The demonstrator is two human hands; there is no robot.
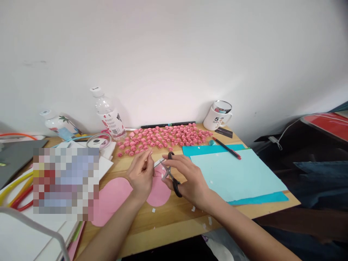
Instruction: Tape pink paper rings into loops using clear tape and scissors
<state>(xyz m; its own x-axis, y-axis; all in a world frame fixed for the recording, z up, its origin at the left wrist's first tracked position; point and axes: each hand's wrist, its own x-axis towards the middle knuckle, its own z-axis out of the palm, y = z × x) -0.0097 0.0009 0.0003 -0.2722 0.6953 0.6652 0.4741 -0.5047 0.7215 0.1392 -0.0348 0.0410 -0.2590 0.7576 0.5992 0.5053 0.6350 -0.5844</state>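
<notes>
Left hand: thumb and fingers are closing together on a narrow white strip (158,162); the left hand (141,174) is keeping its exact contact with the strip partly hidden.
Right hand: the right hand (190,177) is gripping black-handled scissors (169,172), with thumb and fingers clamped on the spread handle loops.
Scissors: the metal blades are pointing toward the left hand and lying close to the strip; whether they are touching it cannot be told.
White strip: the piece is extending between the two hands, above the pink paper discs.
Pink paper discs: one disc (159,194) is lying between the hands; overlapping larger discs (111,197) are lying to the left, partly behind the left forearm.
White scraps: small pieces (193,208) are lying scattered near the front edge of the wooden table (130,237).
Pink rosettes: many small rolled rosettes (163,136) are covering the table beyond the hands.
Rear edge: a black pen (168,125) is lying behind the rosettes, between a clear bottle (112,123) and a white mug (213,117), both standing.
Right side: a pale blue sheet (239,174) is resting on a darker blue sheet (261,199); a black-and-red pen (228,148) is lying across their far edge.
</notes>
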